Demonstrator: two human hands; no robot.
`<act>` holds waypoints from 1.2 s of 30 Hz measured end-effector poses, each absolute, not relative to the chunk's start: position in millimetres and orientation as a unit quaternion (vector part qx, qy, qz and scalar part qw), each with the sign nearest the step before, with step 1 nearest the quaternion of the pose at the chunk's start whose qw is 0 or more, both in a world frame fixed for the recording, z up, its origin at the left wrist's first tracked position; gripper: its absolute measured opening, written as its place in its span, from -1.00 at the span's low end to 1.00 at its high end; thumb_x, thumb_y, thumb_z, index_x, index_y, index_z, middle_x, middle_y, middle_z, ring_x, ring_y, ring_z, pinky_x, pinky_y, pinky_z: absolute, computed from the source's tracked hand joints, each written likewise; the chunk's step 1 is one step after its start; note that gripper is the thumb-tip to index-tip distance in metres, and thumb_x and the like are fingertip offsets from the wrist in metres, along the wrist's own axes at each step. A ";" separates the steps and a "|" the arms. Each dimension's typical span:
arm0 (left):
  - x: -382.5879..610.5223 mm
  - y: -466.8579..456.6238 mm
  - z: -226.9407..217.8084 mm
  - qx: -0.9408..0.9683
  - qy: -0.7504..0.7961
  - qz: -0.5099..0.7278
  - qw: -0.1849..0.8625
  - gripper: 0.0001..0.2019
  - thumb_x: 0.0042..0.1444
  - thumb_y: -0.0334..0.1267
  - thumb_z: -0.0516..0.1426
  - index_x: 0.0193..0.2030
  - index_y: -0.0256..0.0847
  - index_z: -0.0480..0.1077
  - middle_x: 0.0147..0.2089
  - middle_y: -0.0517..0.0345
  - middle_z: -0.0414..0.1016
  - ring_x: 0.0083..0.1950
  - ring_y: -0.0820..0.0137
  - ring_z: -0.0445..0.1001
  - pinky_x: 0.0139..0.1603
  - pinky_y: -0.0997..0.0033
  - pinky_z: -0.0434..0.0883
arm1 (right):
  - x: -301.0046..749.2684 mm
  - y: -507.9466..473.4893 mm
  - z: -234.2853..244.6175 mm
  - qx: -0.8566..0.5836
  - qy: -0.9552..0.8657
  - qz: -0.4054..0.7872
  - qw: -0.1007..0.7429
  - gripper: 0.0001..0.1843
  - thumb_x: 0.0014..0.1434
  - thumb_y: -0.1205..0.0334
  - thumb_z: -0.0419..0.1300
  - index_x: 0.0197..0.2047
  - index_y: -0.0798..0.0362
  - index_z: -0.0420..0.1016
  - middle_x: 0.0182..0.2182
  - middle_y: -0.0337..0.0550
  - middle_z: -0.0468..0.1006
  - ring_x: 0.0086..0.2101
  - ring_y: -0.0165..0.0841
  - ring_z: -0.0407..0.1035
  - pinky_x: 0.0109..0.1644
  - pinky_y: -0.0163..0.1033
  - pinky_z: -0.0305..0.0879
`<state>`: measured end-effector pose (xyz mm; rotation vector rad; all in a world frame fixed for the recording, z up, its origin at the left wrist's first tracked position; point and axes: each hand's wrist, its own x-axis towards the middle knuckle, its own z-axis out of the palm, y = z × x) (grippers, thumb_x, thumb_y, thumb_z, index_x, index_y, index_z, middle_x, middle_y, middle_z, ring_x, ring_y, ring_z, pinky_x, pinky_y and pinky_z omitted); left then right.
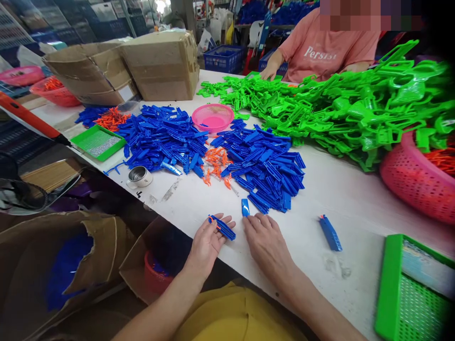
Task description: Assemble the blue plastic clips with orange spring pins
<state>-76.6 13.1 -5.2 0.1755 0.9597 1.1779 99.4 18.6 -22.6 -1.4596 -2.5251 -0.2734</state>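
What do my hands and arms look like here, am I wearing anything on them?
Both are bare: the left hand and right hand have no gloves, and no rings, watch or sleeves show on the forearms. Only yellow clothing shows below them, at the lap.

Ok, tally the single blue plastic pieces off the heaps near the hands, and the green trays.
Long ribbed blue plastic pieces: 2, one held in the left hand
Short smooth blue plastic piece: 1, by the right hand
Flat green plastic trays: 2
Total: 5
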 end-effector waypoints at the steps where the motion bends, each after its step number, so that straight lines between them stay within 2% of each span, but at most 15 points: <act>1: -77.7 11.7 -5.4 0.080 0.438 0.536 0.717 -0.73 0.21 -0.28 0.18 0.02 -0.31 0.37 0.00 -0.23 0.60 0.02 0.11 0.60 0.16 0.06 0.39 | 100.8 9.3 -22.1 -0.491 -0.861 -0.088 0.100 -0.62 0.18 0.55 0.04 0.02 0.13 0.48 -0.15 0.03 0.57 -0.08 -0.11 0.34 -0.02 -0.04 0.28; 4: -80.1 8.2 -6.8 0.084 0.446 0.530 0.716 -0.72 0.21 -0.27 0.16 0.04 -0.26 0.32 -0.03 -0.19 0.62 0.00 0.12 0.61 0.16 0.03 0.39 | 106.8 -3.6 -17.4 -0.485 -0.866 -0.078 0.091 -0.58 0.18 0.56 0.05 0.08 0.13 0.44 -0.14 0.01 0.56 -0.18 -0.17 0.34 -0.22 -0.13 0.27; 6: -81.0 6.9 -7.4 0.081 0.447 0.520 0.723 -0.75 0.20 -0.28 0.16 0.00 -0.26 0.33 -0.04 -0.17 0.62 0.00 0.11 0.61 0.17 0.03 0.38 | 110.9 3.6 -13.5 -0.463 -0.878 -0.078 0.096 -0.57 0.19 0.55 0.07 0.08 0.06 0.43 -0.03 -0.03 0.54 -0.10 -0.16 0.34 -0.14 -0.11 0.27; 8: -81.6 6.3 -7.1 0.071 0.441 0.516 0.731 -0.78 0.19 -0.29 0.17 -0.04 -0.27 0.35 -0.05 -0.17 0.62 0.00 0.11 0.61 0.20 0.03 0.36 | 114.5 16.9 -10.6 -0.423 -0.897 -0.076 0.106 -0.60 0.21 0.53 0.10 0.05 -0.02 0.44 0.05 -0.11 0.52 0.03 -0.15 0.30 0.06 -0.04 0.23; 10: -81.8 6.3 -5.7 0.055 0.430 0.515 0.739 -0.79 0.19 -0.30 0.15 -0.05 -0.28 0.36 -0.04 -0.18 0.62 0.02 0.11 0.60 0.22 0.05 0.35 | 118.9 27.5 -9.5 -0.396 -0.910 -0.066 0.101 -0.68 0.21 0.52 0.13 -0.05 -0.01 0.47 -0.03 -0.13 0.54 0.05 -0.15 0.29 0.14 -0.02 0.17; 11: -81.7 6.5 -4.7 0.046 0.425 0.514 0.744 -0.80 0.21 -0.30 0.14 -0.05 -0.29 0.37 -0.03 -0.19 0.61 0.03 0.11 0.60 0.23 0.05 0.35 | 121.9 30.0 -9.7 -0.392 -0.914 -0.057 0.088 -0.73 0.21 0.52 0.13 -0.10 0.01 0.47 -0.10 -0.12 0.55 0.01 -0.17 0.32 0.10 -0.04 0.19; 15: -77.2 8.3 -0.9 0.012 0.404 0.509 0.760 -0.77 0.30 -0.21 0.04 -0.03 -0.30 0.39 0.01 -0.23 0.59 0.06 0.14 0.59 0.21 0.10 0.37 | 141.5 20.9 -13.2 -0.426 -0.902 -0.025 0.070 -0.88 0.25 0.42 0.11 -0.26 0.05 0.45 -0.36 -0.09 0.49 -0.28 -0.23 0.35 -0.22 -0.16 0.26; 17: -71.2 9.3 0.6 -0.001 0.396 0.509 0.764 -0.73 0.34 -0.15 0.01 -0.05 -0.31 0.41 0.02 -0.24 0.58 0.06 0.15 0.58 0.19 0.12 0.38 | 150.4 9.9 -13.1 -0.472 -0.872 -0.019 0.131 -0.87 0.31 0.32 0.07 -0.20 0.08 0.46 -0.34 -0.05 0.49 -0.28 -0.22 0.36 -0.24 -0.15 0.30; 19: -62.4 10.1 2.4 -0.008 0.389 0.505 0.770 -0.67 0.36 -0.09 -0.01 -0.07 -0.30 0.42 0.02 -0.23 0.58 0.05 0.16 0.58 0.18 0.12 0.38 | 152.3 -1.8 -9.5 -0.514 -0.831 0.018 0.213 -0.81 0.35 0.23 0.05 -0.07 0.09 0.44 -0.25 -0.01 0.51 -0.21 -0.22 0.40 -0.17 -0.15 0.35; 23: -41.2 9.7 6.7 -0.010 0.379 0.490 0.785 -0.61 0.38 -0.04 -0.06 -0.07 -0.30 0.44 0.00 -0.19 0.59 -0.01 0.23 0.58 0.18 0.16 0.38 | 133.3 -19.3 0.9 -0.537 -0.777 0.103 0.314 -0.79 0.33 0.27 0.11 0.02 0.05 0.40 -0.19 -0.06 0.51 -0.16 -0.27 0.41 -0.10 -0.18 0.40; 28: -22.6 7.7 9.8 -0.017 0.375 0.475 0.796 -0.61 0.37 -0.02 -0.05 -0.06 -0.28 0.45 0.02 -0.17 0.57 -0.03 0.27 0.57 0.18 0.20 0.39 | 116.4 -24.0 0.2 -0.548 -0.766 0.085 0.326 -0.75 0.32 0.31 0.10 0.05 0.05 0.40 -0.21 -0.06 0.52 -0.18 -0.24 0.41 -0.14 -0.14 0.41; 36: -16.4 7.6 8.7 -0.011 0.376 0.464 0.802 -0.60 0.38 -0.01 -0.07 -0.02 -0.27 0.43 0.09 -0.18 0.54 0.08 0.23 0.53 0.24 0.19 0.34 | 118.8 -24.4 -4.8 -0.558 -0.770 0.065 0.303 -0.75 0.34 0.26 0.08 0.06 0.09 0.41 -0.25 -0.04 0.52 -0.21 -0.23 0.41 -0.23 -0.15 0.40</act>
